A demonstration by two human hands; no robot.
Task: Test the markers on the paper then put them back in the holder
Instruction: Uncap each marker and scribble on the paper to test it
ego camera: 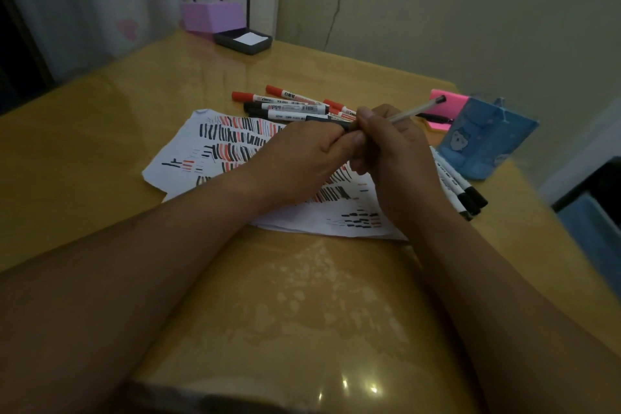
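Both L hand (302, 158) & R hand (396, 148) fingers grip pen (416, 108).

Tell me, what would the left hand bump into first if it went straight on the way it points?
The right hand: it and the left hand grip the same pen, fingers seemingly touching. Beyond stands the blue holder, depth unclear.

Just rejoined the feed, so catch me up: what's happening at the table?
A person holds one thin pen over the paper, which is covered in red and black strokes. The right hand grips its barrel; the left hand pinches the near end, perhaps the cap. Beyond the paper lie red and black markers, with more black ones beside the blue holder.
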